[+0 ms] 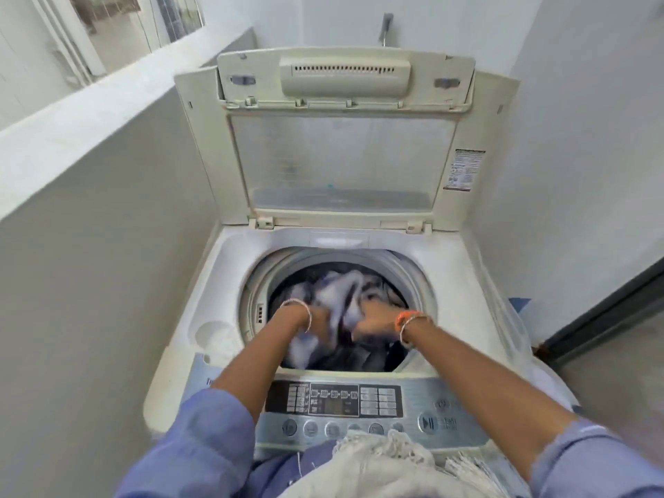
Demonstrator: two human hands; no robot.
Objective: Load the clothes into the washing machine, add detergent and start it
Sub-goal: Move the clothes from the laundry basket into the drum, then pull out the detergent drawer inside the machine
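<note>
Both hands in drum, blurred: left hand [318, 323] and right hand [373, 323] bunched into clothes [337, 300], apparently gripping fabric; exact finger hold cannot be told. Nearest, pale fringed cloth [377, 458] draped at waist, against control panel [337, 400]. Beyond, washing machine [449, 282] with lid [341, 156] raised upright. Loading judged well along, not finished. No detergent in view; dosing and start outstanding.

Home laundry nook, top-loading washing machine [201, 354] squeezed between plain white walls [575, 138], lid [341, 156] standing open, clothes [337, 307] heaped in the drum, water tap [386, 26] on the wall behind, window [118, 26] upper left
</note>
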